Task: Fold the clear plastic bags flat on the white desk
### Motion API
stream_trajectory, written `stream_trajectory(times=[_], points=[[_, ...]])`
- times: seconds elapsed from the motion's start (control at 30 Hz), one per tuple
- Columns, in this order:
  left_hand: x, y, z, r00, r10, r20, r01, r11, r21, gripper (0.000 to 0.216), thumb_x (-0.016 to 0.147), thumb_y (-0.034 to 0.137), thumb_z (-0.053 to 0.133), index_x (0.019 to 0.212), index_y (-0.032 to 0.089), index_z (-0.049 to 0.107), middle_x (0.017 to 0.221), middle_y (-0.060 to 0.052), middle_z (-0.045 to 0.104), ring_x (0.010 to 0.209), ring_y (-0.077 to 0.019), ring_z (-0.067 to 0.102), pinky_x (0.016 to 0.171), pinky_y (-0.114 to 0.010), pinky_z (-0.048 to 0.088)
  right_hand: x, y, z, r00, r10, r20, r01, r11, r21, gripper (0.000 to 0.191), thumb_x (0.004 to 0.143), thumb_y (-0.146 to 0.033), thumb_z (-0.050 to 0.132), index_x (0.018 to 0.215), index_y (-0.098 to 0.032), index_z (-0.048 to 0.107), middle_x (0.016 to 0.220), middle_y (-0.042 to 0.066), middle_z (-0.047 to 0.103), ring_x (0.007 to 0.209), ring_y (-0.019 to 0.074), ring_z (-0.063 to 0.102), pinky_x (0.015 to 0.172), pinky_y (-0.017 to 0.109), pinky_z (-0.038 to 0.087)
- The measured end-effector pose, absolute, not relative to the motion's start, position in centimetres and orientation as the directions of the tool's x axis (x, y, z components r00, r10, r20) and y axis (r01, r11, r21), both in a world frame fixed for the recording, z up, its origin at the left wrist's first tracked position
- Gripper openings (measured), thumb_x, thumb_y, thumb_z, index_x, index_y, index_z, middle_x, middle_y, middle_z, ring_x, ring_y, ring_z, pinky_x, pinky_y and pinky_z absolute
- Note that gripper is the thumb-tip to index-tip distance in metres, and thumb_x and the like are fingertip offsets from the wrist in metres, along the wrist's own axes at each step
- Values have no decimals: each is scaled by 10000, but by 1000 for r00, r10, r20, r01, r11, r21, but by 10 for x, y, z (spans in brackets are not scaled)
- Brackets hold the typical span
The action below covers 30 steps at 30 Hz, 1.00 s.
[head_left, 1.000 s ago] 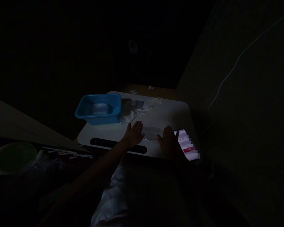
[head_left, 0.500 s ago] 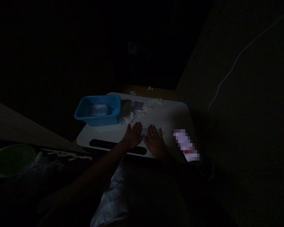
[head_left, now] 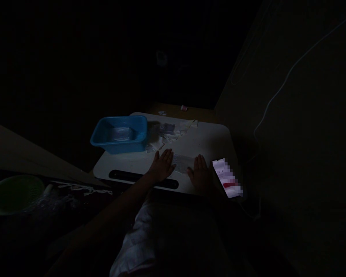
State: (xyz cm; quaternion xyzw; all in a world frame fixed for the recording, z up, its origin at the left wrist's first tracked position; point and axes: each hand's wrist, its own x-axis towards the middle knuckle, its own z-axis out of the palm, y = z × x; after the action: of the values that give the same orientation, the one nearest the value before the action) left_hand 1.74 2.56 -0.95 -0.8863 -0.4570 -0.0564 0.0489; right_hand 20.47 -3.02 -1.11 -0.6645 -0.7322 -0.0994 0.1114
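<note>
A clear plastic bag (head_left: 181, 164) lies flat on the white table (head_left: 209, 138), between my two hands. My left hand (head_left: 162, 166) rests with its fingers stretched out at the bag's left end. At the bag's right end my right hand (head_left: 200, 174) is flat too, fingers extended and the thumb toward the bag. Neither hand grips anything. Dim light hides the finer detail of the bag.
On the table's left stands a blue plastic basin (head_left: 119, 148) with clear plastic inside. Crumpled plastic packets (head_left: 167, 130) lie beside it. A lit phone (head_left: 226, 179) lies at the right edge. A green basket (head_left: 15, 195) is at lower left; a white cable (head_left: 288, 73) hangs along the wall.
My right hand has slid to the right, away from my left hand, and more of the plastic bag shows between them. The left hand has stayed in place.
</note>
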Motion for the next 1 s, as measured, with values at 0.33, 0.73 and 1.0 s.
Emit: stream_trajectory(times=[0.33, 0.73, 1.0], points=[[17, 26, -10, 585, 797, 150, 809, -587, -38, 536, 887, 386, 261, 1319, 76, 327, 1400, -173, 273, 1301, -272, 226, 999, -525, 196, 217, -33, -17, -30, 942, 335, 1000, 29, 7, 621, 872, -444, 293, 1240, 42, 407, 1307, 272, 387, 1254, 323, 293, 1003, 546, 144], [17, 27, -10, 580, 802, 144, 813, -581, -41, 543, 888, 391, 253, 1332, 83, 306, 1407, -166, 260, 1306, -265, 213, 1005, -521, 186, 185, -21, -7, -286, 911, 298, 952, 305, -17, 593, 873, -418, 293, 1307, -17, 335, 1390, 199, 295, 1318, 266, 169, 1056, 470, 93], [17, 24, -9, 547, 822, 159, 835, -550, -22, 548, 886, 399, 261, 1319, 71, 330, 1398, -173, 280, 1299, -275, 228, 1008, -515, 198, 188, -26, -20, -220, 931, 290, 971, 237, -25, 623, 871, -453, 292, 1298, -2, 344, 1363, 227, 329, 1285, 278, 252, 1046, 475, 113]])
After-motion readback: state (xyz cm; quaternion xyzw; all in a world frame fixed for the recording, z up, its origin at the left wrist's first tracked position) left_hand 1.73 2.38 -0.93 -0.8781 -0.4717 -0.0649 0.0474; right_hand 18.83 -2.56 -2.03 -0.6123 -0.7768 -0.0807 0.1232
